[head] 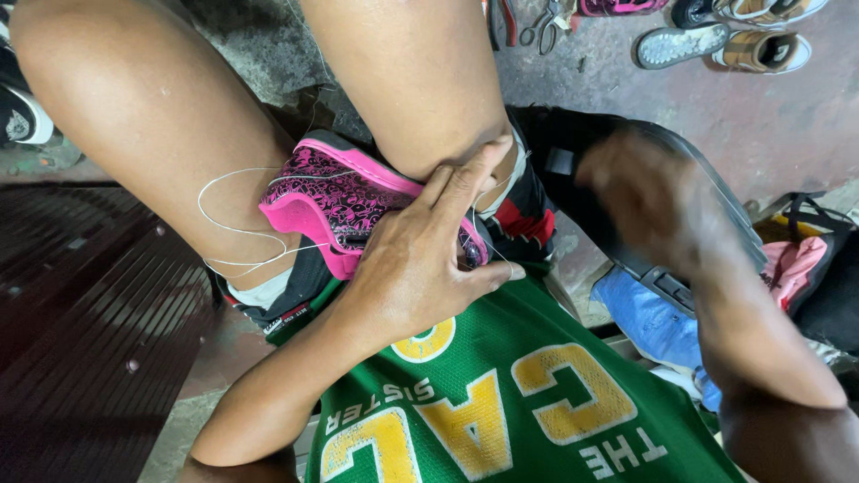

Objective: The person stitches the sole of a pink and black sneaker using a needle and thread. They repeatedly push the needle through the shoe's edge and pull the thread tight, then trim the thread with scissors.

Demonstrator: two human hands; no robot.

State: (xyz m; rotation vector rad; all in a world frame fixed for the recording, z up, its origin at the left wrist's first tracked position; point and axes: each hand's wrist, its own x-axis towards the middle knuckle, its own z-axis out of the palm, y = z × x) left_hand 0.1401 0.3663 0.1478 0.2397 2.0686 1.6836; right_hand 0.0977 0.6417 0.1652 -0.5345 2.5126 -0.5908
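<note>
My left hand [420,259] lies flat and spread over the pink and black shoe [344,192], fingers pressing it down rather than curling round it, so the grip is a loose hold that pins the shoe between my knees, just under the right knee at about twelve o'clock from the palm. My right hand [653,201] is out at three o'clock from the shoe, raised and blurred; I cannot tell whether its grip is clenched or released, nor whether it pinches anything. A white thread [234,228] loops away from the shoe at nine o'clock, draped across my left thigh, and a further strand runs by the shoe's near edge. From this I judge the sewing to be under way but not finished: thread is already in the shoe and still hangs slack and uncut. Further out, scissors [541,22] lie on the floor [769,116] at one o'clock, beside several loose sneakers [716,43], and a blue cloth [649,317] sits at four o'clock.
</note>
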